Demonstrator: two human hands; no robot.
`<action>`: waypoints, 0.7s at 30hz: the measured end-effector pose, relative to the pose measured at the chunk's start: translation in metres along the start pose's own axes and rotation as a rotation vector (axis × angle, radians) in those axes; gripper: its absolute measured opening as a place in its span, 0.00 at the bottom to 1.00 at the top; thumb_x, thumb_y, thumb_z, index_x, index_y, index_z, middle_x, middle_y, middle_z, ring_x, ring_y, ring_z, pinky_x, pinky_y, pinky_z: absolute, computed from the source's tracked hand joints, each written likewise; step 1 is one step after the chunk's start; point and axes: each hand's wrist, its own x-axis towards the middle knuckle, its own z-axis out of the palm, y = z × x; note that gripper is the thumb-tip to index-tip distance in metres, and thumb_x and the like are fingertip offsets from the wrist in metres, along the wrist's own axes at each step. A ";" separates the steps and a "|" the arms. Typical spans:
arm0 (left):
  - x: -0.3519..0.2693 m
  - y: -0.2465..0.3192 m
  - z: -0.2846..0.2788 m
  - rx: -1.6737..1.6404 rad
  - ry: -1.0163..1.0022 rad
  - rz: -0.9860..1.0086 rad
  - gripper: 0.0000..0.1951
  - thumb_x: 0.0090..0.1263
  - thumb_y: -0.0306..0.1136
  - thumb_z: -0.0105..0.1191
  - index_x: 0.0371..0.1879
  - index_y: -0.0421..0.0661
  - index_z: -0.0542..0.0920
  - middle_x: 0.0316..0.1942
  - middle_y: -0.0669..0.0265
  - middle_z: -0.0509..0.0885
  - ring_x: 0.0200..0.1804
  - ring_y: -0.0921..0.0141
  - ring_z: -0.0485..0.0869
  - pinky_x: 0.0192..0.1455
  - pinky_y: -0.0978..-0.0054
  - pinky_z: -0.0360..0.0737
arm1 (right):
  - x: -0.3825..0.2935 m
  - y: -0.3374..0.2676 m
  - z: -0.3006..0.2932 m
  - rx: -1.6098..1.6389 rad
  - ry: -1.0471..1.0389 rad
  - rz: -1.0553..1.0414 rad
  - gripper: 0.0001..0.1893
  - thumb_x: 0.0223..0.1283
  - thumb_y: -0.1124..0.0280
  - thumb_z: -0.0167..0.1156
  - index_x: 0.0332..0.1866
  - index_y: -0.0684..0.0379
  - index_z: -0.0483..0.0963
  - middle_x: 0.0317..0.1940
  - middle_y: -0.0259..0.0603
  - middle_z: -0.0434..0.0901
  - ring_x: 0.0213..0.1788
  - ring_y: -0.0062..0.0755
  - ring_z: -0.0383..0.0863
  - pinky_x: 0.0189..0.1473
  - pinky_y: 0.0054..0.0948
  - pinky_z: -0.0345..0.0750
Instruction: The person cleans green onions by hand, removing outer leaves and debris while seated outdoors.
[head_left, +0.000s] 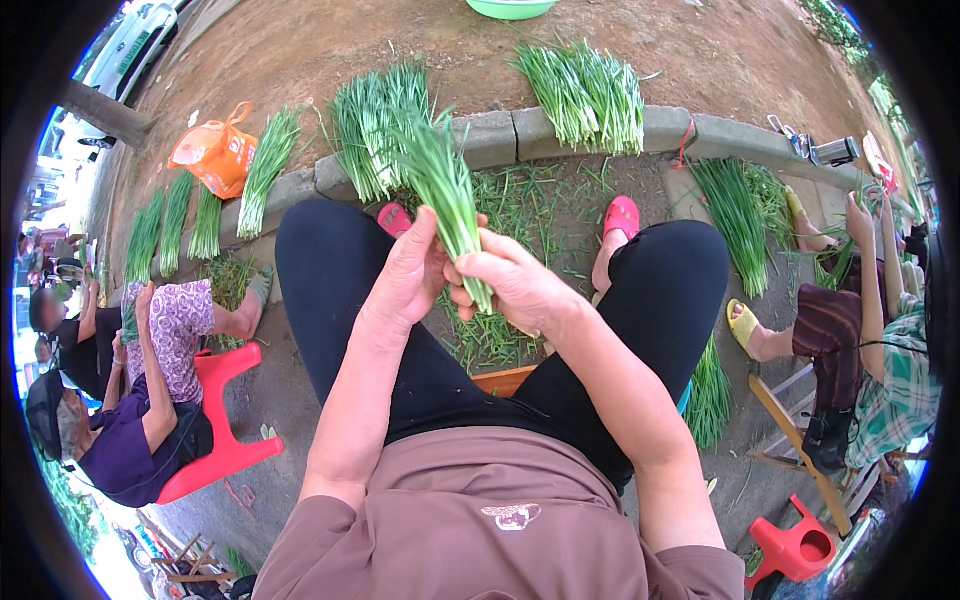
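A bunch of Chinese chives (439, 176) is held above my lap, leaves pointing away from me and pale stem ends towards me. My left hand (412, 274) wraps its left side, with the thumb raised along the stems. Around the lower stems my right hand (510, 277) is closed, thumb on top near the cut ends. Some fingers of both hands are hidden behind the bunch. Past my hands, a pile of chives (379, 131) leans on the concrete kerb (484, 139), partly covered by the held leaves. Another pile of chives (581, 97) lies across the kerb further right.
Trimmings (517, 217) litter the ground between my feet. An orange bag (217, 157) and more chive bundles (266, 172) line the kerb at left. Seated people flank me, one on a red plastic chair (225, 420). A steel flask (836, 151) rests on the kerb at right.
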 end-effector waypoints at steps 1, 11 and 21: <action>0.000 0.001 0.002 -0.042 -0.063 0.019 0.37 0.69 0.65 0.43 0.62 0.43 0.69 0.57 0.53 0.77 0.56 0.61 0.79 0.55 0.60 0.80 | -0.003 -0.007 0.004 0.126 -0.007 -0.005 0.13 0.63 0.67 0.56 0.49 0.62 0.68 0.33 0.35 0.71 0.30 0.25 0.73 0.32 0.28 0.77; -0.004 0.001 0.004 -0.022 0.089 0.126 0.13 0.66 0.34 0.60 0.48 0.44 0.79 0.48 0.58 0.82 0.50 0.64 0.81 0.55 0.64 0.80 | 0.005 0.007 -0.016 -0.875 -0.066 -0.245 0.20 0.68 0.57 0.56 0.47 0.67 0.71 0.34 0.42 0.76 0.32 0.34 0.76 0.38 0.33 0.75; 0.005 -0.015 -0.003 0.104 0.243 0.163 0.14 0.63 0.32 0.64 0.46 0.44 0.80 0.43 0.70 0.83 0.45 0.74 0.80 0.50 0.74 0.78 | 0.009 0.001 -0.024 -0.870 0.243 -0.183 0.14 0.62 0.67 0.62 0.43 0.69 0.75 0.32 0.38 0.79 0.35 0.23 0.76 0.40 0.27 0.75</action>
